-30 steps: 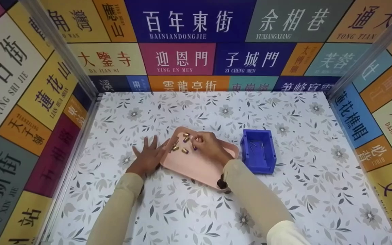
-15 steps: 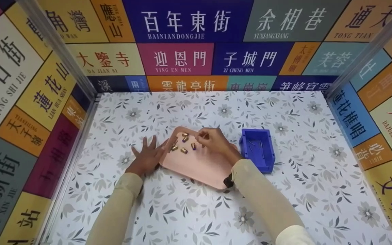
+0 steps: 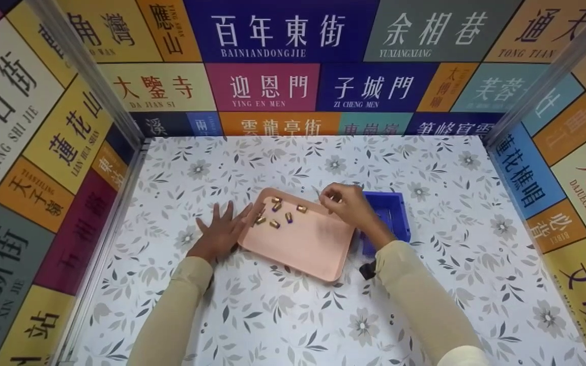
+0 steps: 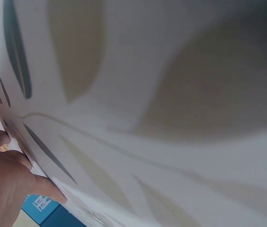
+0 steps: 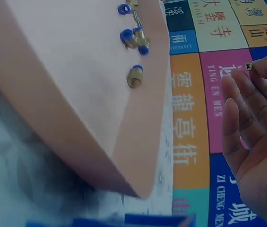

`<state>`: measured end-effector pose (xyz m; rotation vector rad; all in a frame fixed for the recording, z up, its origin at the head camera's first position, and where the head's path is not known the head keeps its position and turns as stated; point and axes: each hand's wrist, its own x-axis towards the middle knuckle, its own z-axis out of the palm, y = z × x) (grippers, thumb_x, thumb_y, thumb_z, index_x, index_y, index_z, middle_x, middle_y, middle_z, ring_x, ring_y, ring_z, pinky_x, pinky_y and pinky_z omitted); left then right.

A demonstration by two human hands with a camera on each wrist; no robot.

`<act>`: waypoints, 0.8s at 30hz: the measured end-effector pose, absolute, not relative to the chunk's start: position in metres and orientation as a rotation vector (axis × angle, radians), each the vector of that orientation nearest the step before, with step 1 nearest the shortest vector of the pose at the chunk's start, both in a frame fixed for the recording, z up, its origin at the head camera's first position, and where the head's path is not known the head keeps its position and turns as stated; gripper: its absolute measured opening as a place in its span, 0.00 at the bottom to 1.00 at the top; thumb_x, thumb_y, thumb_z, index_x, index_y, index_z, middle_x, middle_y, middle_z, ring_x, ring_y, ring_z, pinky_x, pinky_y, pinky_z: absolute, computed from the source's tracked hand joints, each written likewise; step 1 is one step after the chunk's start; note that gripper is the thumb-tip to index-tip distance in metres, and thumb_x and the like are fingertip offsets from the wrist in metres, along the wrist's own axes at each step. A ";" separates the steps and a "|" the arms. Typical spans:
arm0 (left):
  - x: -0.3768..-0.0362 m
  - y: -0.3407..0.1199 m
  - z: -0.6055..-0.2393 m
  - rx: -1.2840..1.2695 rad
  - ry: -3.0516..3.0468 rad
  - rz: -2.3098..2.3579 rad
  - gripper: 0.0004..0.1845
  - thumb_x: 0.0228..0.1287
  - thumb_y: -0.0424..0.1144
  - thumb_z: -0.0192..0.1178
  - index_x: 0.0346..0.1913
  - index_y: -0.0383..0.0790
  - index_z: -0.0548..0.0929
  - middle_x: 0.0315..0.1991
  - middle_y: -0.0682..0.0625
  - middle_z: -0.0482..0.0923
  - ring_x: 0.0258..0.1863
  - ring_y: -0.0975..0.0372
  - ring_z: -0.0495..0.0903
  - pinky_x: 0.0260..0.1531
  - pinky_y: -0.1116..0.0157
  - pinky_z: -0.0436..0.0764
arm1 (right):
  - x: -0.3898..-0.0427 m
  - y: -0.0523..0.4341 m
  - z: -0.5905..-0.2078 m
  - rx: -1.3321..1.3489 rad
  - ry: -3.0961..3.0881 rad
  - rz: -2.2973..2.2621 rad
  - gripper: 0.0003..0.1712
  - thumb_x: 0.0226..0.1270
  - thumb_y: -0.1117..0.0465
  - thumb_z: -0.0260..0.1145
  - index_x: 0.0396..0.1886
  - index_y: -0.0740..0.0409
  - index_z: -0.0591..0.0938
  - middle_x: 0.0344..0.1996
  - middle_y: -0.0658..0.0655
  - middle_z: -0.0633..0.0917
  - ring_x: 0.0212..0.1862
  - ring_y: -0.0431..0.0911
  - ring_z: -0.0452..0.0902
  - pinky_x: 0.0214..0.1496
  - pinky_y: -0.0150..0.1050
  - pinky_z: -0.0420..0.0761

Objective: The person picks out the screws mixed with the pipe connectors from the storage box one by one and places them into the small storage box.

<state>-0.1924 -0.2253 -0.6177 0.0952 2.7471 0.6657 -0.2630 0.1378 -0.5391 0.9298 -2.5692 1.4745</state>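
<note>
A pink tray (image 3: 303, 249) lies on the table with several brass push-in fittings (image 3: 289, 217) with blue collars toward its far left part. My left hand (image 3: 219, 231) rests flat with spread fingers, fingertips right at the tray's left rim. Above the tray's far right corner, my right hand (image 3: 346, 203) pinches a screw (image 5: 248, 66) between thumb and forefinger; its cross-slotted head shows in the right wrist view. Right of the tray stands a blue bin (image 3: 401, 216), partly hidden behind my right hand and forearm. A single fitting (image 5: 135, 76) sits apart from the others.
Printed panels (image 3: 262, 86) with street names wall in the table at the back and both sides. A floral cover (image 3: 283, 315) spreads over the tabletop. A black wrist strap piece (image 3: 368, 270) hangs at my right cuff.
My right hand has moved right, from over the fittings to the tray's far right corner beside the blue bin, uncovering another fitting. My left hand has stayed at the rim.
</note>
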 end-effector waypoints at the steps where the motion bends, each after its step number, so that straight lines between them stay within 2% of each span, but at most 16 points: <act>1: -0.193 -0.225 -0.617 0.090 2.744 0.666 0.33 0.73 0.75 0.20 0.79 0.81 0.42 0.85 0.47 0.32 0.81 0.40 0.22 0.62 0.22 0.20 | -0.262 0.143 -0.537 0.929 -2.563 1.462 0.07 0.73 0.62 0.67 0.35 0.59 0.87 0.24 0.52 0.86 0.25 0.47 0.83 0.29 0.39 0.83; 7: -0.192 -0.225 -0.617 0.084 2.740 0.672 0.34 0.73 0.75 0.20 0.79 0.80 0.43 0.85 0.47 0.32 0.81 0.40 0.22 0.62 0.22 0.20 | -0.258 0.181 -0.529 0.825 -2.551 1.391 0.06 0.72 0.61 0.68 0.35 0.57 0.88 0.24 0.52 0.87 0.23 0.45 0.82 0.27 0.32 0.80; 11: -0.192 -0.226 -0.617 0.082 2.744 0.669 0.32 0.73 0.75 0.20 0.78 0.83 0.41 0.85 0.47 0.32 0.81 0.40 0.21 0.62 0.23 0.20 | -0.257 0.208 -0.527 0.714 -2.564 1.331 0.05 0.71 0.60 0.70 0.36 0.56 0.88 0.23 0.52 0.87 0.22 0.41 0.81 0.26 0.28 0.77; 16: -0.193 -0.227 -0.617 0.072 2.732 0.679 0.33 0.72 0.76 0.20 0.78 0.83 0.41 0.84 0.47 0.31 0.81 0.41 0.21 0.62 0.23 0.19 | -0.257 0.241 -0.530 0.595 -2.581 1.267 0.05 0.70 0.60 0.71 0.35 0.56 0.88 0.23 0.51 0.88 0.22 0.35 0.80 0.25 0.26 0.76; 24: -0.193 -0.227 -0.616 0.104 2.744 0.669 0.32 0.75 0.73 0.21 0.79 0.80 0.42 0.84 0.46 0.32 0.81 0.38 0.22 0.62 0.22 0.21 | -0.252 0.273 -0.545 0.488 -2.640 1.175 0.07 0.69 0.59 0.71 0.34 0.58 0.88 0.24 0.53 0.89 0.24 0.32 0.79 0.25 0.25 0.75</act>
